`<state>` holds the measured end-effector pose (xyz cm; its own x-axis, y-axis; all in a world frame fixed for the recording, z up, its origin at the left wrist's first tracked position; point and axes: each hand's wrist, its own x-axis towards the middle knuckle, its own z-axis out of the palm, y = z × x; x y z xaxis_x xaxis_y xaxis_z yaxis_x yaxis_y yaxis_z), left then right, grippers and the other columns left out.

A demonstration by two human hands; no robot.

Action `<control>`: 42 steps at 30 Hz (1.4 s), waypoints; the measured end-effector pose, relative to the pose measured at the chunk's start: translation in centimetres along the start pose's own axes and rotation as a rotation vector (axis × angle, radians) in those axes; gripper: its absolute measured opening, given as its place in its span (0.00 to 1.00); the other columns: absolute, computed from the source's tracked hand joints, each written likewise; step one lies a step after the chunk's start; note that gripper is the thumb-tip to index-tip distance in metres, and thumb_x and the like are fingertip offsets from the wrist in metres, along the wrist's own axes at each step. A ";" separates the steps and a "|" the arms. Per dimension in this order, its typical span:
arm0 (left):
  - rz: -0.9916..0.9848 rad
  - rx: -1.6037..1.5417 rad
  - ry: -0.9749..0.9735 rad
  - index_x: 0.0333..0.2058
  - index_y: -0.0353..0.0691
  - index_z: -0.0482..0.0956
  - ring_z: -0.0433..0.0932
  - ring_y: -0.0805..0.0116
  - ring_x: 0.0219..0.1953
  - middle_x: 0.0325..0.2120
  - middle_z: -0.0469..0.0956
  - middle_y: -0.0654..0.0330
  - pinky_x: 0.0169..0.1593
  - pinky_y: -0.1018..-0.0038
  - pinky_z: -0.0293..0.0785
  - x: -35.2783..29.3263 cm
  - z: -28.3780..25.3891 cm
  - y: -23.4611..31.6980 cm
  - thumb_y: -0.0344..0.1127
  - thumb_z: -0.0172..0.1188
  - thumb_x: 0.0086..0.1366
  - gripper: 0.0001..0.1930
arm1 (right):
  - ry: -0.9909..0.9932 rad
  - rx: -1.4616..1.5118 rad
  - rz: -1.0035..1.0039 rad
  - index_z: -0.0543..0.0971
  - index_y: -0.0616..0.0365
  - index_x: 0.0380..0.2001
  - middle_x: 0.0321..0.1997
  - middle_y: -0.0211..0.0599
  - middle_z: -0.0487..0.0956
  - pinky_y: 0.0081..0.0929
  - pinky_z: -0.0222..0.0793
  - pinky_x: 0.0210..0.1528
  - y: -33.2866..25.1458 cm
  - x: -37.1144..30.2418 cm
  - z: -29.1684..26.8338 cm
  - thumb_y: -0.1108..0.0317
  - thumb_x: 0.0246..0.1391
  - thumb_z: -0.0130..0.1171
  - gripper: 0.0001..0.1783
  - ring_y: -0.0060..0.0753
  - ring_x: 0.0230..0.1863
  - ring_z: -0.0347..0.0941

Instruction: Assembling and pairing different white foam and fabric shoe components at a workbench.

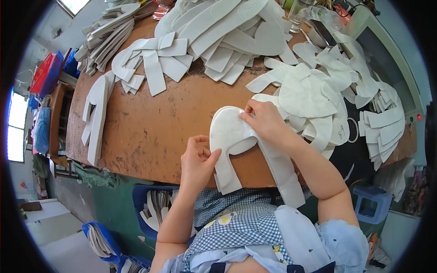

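In front of me a stack of white, hook-shaped padded pieces (230,123) lies at the near table edge. Its short leg points toward me, and the longer leg hangs past the edge toward my lap. My left hand (196,157) grips the outer left side, thumb on top and fingers curled beside it. With my right hand (264,119) I pinch the curved top, thumb and fingertips close together. How many layers are in the stack, and what lies under my right fingers, I cannot make out.
Loose white fabric cut-outs (309,93) lie at right. A big pile of white pieces (227,34) stands at the back, another stack (96,111) at left. A monitor (387,63) stands far right, scissors (349,172) near the right edge. A blue stool (372,204) is below.
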<state>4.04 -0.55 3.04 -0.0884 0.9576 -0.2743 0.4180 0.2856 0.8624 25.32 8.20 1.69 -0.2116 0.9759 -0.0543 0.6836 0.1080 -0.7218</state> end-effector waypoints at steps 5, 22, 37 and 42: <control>-0.061 -0.225 -0.071 0.50 0.31 0.68 0.78 0.79 0.22 0.22 0.78 0.62 0.23 0.83 0.73 -1.6 -0.2 -1.3 0.28 0.66 0.62 0.21 | 0.011 -0.013 -0.033 0.78 0.66 0.30 0.25 0.50 0.80 0.40 0.71 0.35 -0.1 -0.1 0.2 0.61 0.57 0.62 0.15 0.48 0.30 0.77; 0.814 0.586 -0.228 0.68 0.31 0.56 0.49 0.47 0.73 0.70 0.54 0.44 0.73 0.53 0.46 1.3 4.5 -0.8 0.38 0.61 0.63 0.38 | 0.113 -0.007 -0.072 0.77 0.64 0.35 0.30 0.50 0.81 0.43 0.72 0.35 -0.1 -3.1 -0.4 0.59 0.59 0.60 0.15 0.53 0.31 0.78; 0.812 0.691 -0.179 0.69 0.33 0.54 0.47 0.53 0.74 0.71 0.52 0.48 0.74 0.54 0.40 1.1 6.0 -0.2 0.48 0.64 0.62 0.44 | 0.501 0.356 -0.856 0.79 0.56 0.30 0.28 0.29 0.78 0.23 0.71 0.31 -1.8 -25.4 -21.4 0.71 0.54 0.64 0.03 0.24 0.26 0.76; 0.781 0.709 -0.182 0.69 0.33 0.54 0.47 0.51 0.74 0.71 0.52 0.49 0.74 0.54 0.41 0.9 5.7 0.4 0.46 0.65 0.61 0.44 | 0.577 0.329 -1.026 0.76 0.54 0.27 0.24 0.25 0.74 0.22 0.67 0.31 -12.5 -14.7 -14.6 0.68 0.56 0.60 0.05 0.21 0.23 0.72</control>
<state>9.30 0.21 0.68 0.5431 0.8284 0.1369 0.7353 -0.5480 0.3987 30.10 -4.74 21.57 -0.1504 0.4160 0.8968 0.1550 0.9059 -0.3942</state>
